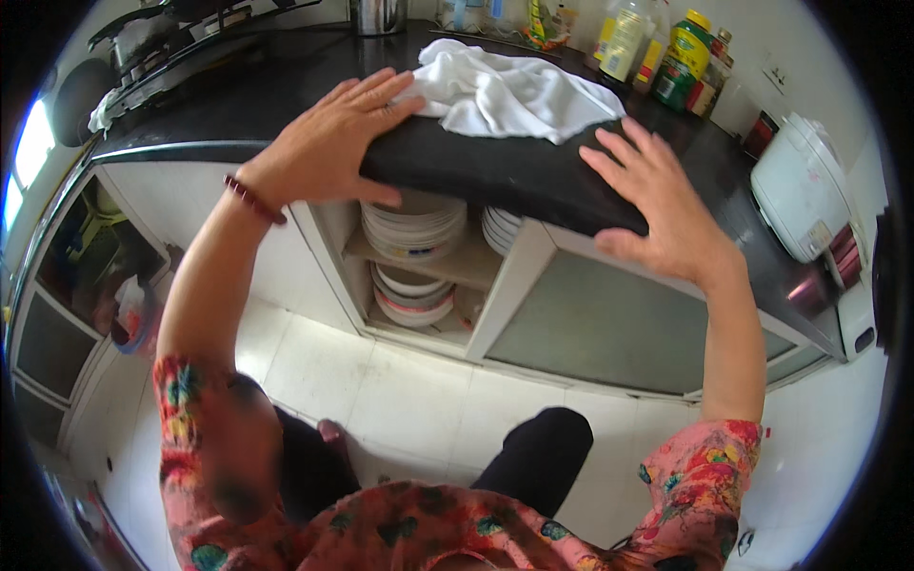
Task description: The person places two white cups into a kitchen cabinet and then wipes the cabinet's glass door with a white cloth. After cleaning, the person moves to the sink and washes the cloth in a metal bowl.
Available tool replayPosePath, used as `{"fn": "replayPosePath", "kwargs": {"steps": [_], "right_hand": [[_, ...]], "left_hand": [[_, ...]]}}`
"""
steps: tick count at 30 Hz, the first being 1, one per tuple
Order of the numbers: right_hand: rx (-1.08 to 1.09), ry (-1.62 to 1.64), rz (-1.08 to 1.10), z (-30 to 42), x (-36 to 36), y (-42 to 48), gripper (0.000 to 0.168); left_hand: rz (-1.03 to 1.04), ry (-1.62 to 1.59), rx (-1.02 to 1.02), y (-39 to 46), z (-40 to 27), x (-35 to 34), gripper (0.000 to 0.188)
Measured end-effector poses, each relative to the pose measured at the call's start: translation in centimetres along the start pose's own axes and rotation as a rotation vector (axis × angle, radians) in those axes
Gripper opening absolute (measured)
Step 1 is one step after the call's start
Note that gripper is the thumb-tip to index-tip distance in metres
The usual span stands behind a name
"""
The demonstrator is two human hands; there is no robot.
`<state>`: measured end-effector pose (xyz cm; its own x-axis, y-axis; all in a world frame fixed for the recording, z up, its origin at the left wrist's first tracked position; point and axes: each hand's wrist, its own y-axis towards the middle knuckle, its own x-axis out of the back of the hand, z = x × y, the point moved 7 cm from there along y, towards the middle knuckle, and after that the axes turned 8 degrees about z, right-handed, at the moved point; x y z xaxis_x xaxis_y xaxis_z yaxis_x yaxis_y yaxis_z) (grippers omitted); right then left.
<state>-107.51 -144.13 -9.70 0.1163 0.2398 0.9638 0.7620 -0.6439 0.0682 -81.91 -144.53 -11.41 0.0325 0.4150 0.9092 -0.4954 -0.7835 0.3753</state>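
Note:
A crumpled white cloth lies on the black countertop in front of me. My left hand is spread at the cloth's left end, its fingertips overlapping that edge in view; whether they touch it I cannot tell. At the right end, my right hand is over the counter's front edge with fingers apart and nothing in it. Below the counter, an open cabinet shows a stack of plates on its shelf, more plates beside it, and stacked bowls underneath.
Several bottles, including a green one with a yellow cap, stand along the back wall. A white rice cooker is at the right. A stove with a pot occupies the far left. A frosted sliding door covers the right cabinet section.

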Motion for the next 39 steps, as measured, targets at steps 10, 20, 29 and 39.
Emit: {"fn": "replayPosePath", "kwargs": {"steps": [10, 20, 29, 39], "right_hand": [[0.008, 0.235, 0.194, -0.1, -0.1, 1.2, 0.089], [-0.16, 0.643, 0.162, -3.4, 0.2, 3.2, 0.076], [-0.237, 0.659, -0.325, 0.1, 7.4, 10.6, 0.054], [-0.416, 0.392, 0.543, 4.4, 2.7, 20.6, 0.053]], "left_hand": [[0.058, -0.112, 0.015, -0.5, 0.9, 0.5, 0.081], [0.297, -0.212, 0.019, 0.7, 1.0, -0.1, 0.05], [0.329, -0.731, 0.058, 0.7, 4.4, 3.4, 0.073], [0.156, -1.068, 0.165, -8.6, 7.3, 11.2, 0.043]]}}
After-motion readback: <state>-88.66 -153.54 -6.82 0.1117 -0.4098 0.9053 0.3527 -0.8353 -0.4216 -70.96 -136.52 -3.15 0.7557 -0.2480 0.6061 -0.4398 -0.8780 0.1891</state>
